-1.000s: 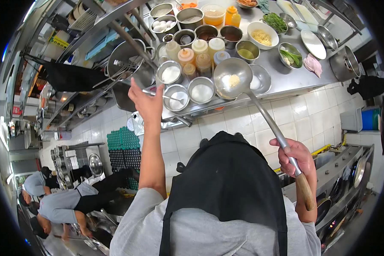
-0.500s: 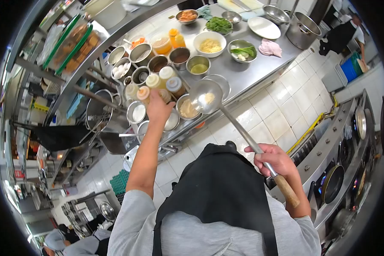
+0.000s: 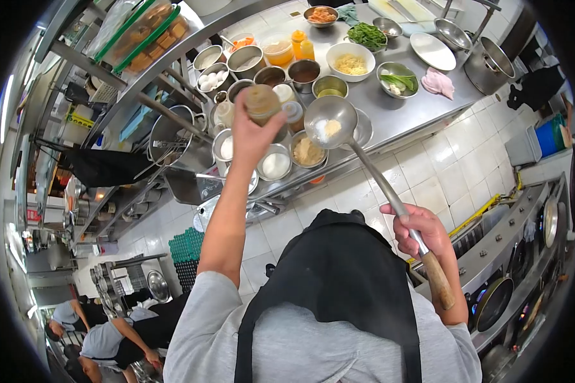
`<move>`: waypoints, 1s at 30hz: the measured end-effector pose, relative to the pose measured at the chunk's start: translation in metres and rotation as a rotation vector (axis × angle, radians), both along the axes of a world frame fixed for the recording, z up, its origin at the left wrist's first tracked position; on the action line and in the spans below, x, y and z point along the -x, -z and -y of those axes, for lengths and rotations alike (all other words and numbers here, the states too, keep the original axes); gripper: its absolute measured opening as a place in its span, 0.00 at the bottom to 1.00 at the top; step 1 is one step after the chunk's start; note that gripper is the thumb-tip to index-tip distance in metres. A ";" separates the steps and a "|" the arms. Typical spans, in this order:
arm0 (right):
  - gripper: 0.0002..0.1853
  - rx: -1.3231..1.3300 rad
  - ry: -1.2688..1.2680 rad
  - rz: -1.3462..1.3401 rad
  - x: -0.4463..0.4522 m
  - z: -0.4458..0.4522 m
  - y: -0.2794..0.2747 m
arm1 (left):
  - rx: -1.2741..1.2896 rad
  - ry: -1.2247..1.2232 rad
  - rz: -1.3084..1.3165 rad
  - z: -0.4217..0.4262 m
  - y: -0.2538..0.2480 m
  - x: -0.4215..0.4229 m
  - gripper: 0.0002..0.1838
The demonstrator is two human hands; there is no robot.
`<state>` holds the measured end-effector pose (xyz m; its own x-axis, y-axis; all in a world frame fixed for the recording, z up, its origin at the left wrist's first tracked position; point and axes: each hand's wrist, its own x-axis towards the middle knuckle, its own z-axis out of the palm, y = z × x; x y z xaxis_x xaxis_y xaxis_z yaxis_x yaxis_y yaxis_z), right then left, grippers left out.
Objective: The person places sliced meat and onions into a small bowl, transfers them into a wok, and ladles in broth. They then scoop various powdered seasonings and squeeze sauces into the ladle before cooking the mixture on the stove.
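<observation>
My left hand (image 3: 254, 140) is wrapped round a small clear jar (image 3: 262, 103) with brownish contents, blurred by motion, held above the squeeze bottles. My right hand (image 3: 421, 231) grips a long-handled ladle (image 3: 382, 175) by its metal shaft, just above the wooden end. Small heaps of white and tan powder lie in the ladle's bowl. That bowl hovers over the table edge, beside a metal bowl of tan powder (image 3: 308, 152) and partly over an empty-looking metal bowl (image 3: 363, 129). A bowl of white powder (image 3: 275, 165) stands below my left wrist.
On the steel table (image 3: 407, 113) are a white bowl of yellow shreds (image 3: 351, 64), leafy greens (image 3: 367, 36), eggs (image 3: 213, 80) and a pink cloth (image 3: 438, 83). At right, a stove carries a pan (image 3: 494, 304) over a blue flame. Other people stand at lower left and upper right.
My left hand has lifted the jar up from among the bottles. The ladle remains in my right hand, and the whole view has shifted, with the table now further right.
</observation>
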<state>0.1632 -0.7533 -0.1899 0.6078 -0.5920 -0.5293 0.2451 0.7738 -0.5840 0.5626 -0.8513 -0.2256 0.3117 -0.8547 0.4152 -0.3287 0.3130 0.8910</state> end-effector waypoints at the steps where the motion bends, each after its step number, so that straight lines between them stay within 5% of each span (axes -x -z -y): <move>1: 0.23 -0.009 -0.001 -0.001 0.000 0.003 -0.002 | -0.065 0.017 0.083 0.000 0.002 0.007 0.42; 6: 0.23 0.018 -0.063 -0.080 0.004 0.015 0.003 | -0.584 0.097 0.788 -0.015 -0.008 0.034 0.36; 11: 0.21 -0.006 -0.157 -0.081 0.010 0.026 0.017 | -0.912 0.164 1.065 -0.024 0.005 0.050 0.31; 20: 0.20 0.002 -0.273 -0.051 0.020 0.048 0.027 | -0.980 0.119 1.041 -0.032 0.003 0.060 0.30; 26: 0.21 -0.163 -0.234 0.127 0.035 0.064 0.034 | -0.679 -0.041 0.849 -0.037 0.001 0.063 0.32; 30: 0.21 -0.202 -0.211 0.165 0.038 0.066 0.039 | -0.705 -0.047 0.851 -0.031 -0.012 0.059 0.37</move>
<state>0.1252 -0.8194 -0.2285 0.7934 -0.3367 -0.5071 0.1454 0.9138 -0.3793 0.5032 -0.8198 -0.2139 0.1938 -0.9788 -0.0660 -0.9171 -0.2047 0.3420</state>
